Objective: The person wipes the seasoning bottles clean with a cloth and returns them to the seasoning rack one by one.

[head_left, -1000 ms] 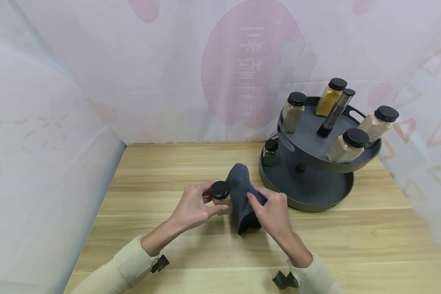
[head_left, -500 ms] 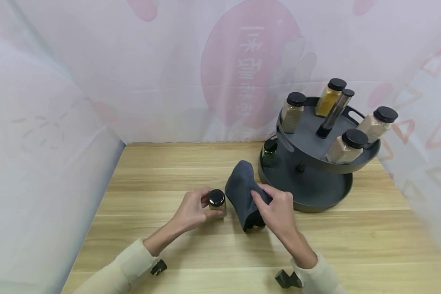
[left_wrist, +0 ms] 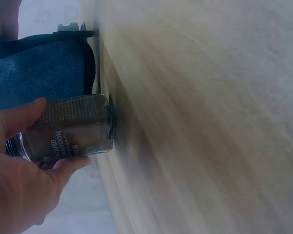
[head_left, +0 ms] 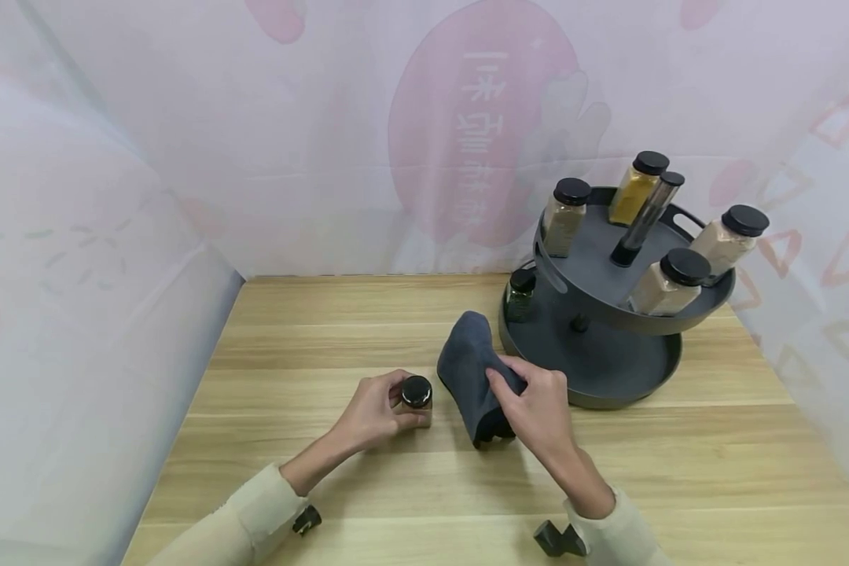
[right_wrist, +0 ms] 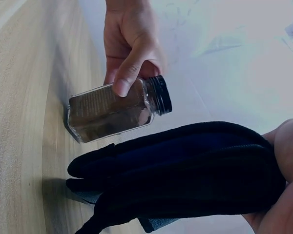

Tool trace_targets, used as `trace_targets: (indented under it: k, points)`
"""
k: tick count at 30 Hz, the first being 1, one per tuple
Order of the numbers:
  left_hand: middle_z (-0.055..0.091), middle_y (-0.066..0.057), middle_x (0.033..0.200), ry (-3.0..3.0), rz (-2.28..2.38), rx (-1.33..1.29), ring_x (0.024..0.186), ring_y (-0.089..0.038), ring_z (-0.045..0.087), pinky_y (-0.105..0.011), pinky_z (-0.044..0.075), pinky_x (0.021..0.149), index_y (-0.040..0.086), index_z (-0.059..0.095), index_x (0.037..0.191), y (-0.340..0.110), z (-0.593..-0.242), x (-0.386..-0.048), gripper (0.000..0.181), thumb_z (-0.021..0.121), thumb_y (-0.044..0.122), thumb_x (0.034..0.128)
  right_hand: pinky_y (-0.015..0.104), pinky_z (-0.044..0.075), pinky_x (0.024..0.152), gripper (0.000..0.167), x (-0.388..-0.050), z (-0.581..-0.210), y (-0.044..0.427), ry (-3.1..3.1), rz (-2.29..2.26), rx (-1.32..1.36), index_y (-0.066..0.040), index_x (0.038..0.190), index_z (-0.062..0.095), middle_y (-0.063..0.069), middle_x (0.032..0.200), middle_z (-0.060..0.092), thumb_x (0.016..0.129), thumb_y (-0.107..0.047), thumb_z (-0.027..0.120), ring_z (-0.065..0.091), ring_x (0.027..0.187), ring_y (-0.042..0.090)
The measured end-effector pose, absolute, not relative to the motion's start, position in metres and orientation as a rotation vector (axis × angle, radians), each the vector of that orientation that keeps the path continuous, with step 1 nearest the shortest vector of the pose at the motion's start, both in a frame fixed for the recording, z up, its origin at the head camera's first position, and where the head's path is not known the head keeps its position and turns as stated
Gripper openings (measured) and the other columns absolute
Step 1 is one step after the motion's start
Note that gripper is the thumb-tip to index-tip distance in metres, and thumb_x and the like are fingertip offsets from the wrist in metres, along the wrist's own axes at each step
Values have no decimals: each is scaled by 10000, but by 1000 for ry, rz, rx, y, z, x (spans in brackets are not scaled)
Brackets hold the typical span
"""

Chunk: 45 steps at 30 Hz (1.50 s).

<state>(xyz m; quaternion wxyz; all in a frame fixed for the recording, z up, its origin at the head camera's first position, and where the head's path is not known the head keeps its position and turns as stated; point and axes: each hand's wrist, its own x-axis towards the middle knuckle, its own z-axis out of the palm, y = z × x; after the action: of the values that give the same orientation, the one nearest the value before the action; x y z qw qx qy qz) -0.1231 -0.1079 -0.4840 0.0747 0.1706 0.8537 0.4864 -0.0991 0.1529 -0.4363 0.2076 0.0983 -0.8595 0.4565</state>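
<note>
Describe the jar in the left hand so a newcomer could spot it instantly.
Find the dark two-tier rack, then look left past the grey cloth item to the left hand. It grips a clear, black-lidded jar with brown contents, labelled ground cinnamon. Unlike the other jars, it is off the rack.

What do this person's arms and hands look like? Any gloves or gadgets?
Both arms wear long, plain cream sleeves. The left hand and right hand are bare, ungloved. A small black blocky piece juts out near each sleeve's end; no cables show.

Both sleeves (head_left: pixel 233 525) are cream — a blocky black fitting (head_left: pixel 553 538) juts beside each.
</note>
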Motion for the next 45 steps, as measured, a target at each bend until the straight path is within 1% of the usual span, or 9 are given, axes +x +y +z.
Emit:
trace_targets:
  k: [7,11,14,18,21,30,37,40,45]
  points:
    - [756,46,990,2580,1422,476,861,-73,629,-261,517,857,90,734,1151,-110,-487,-123,436,953,127,776,195,566,644,145,-98,-437,153,-2388,1275,271,-4,1038,827,123,946,811,897,-39,822,776,734,203]
    - [751,62,990,2615,1395,469,883,-97,637,-329,521,881,124,738,1150,-111,-489,-122,433,953,173,778,254,596,666,158,-98,-439,152,-2405,1288,268,-5,1053,825,125,973,811,898,-37,821,784,774,214]
    - [760,-9,1140,2675,1385,484,1064,-173,696,-422,533,1008,90,716,1237,-109,-491,-119,541,960,170,760,347,623,685,168,-99,-440,150,-2415,1297,272,-3,1064,823,128,990,810,899,-35,820,790,807,226]
    - [645,-152,1336,2795,1346,485,1254,-314,625,-491,520,1060,-11,600,1391,-105,-491,-112,796,980,229,735,339,622,686,165,-98,-440,149,-2409,1301,270,3,1059,823,134,987,809,900,-40,822,790,804,231]
    - [567,-197,1353,2818,1363,404,1237,-345,585,-492,539,1017,-50,535,1417,-102,-490,-105,891,990,283,727,332,620,686,166,-98,-441,149,-2408,1297,267,6,1056,823,134,986,809,898,-42,824,789,803,229]
    - [548,-149,1271,2748,1485,259,1103,-252,581,-459,545,1001,-44,518,1379,-93,-493,-90,831,983,252,757,345,625,684,170,-97,-442,150,-2417,1303,268,5,1064,822,137,999,808,900,-42,823,790,810,229]
    - [607,-167,1358,2725,1534,292,1234,-315,625,-473,531,1056,-28,510,1412,-88,-494,-90,824,970,230,779,363,629,699,178,-96,-443,150,-2417,1307,273,10,1072,820,138,1006,808,901,-40,822,789,821,229]
    - [646,-151,1358,2740,1512,318,1242,-321,646,-484,543,1033,-4,539,1404,-87,-495,-92,815,975,272,772,306,616,693,171,-96,-443,150,-2416,1298,273,3,1065,824,130,1001,809,900,-43,825,788,807,215]
    - [725,-86,1262,2786,1481,354,1152,-259,706,-480,558,969,54,602,1347,-84,-497,-97,740,985,287,759,160,557,673,166,-94,-445,150,-2414,1292,271,-4,1058,827,127,984,810,895,-42,828,783,769,202]
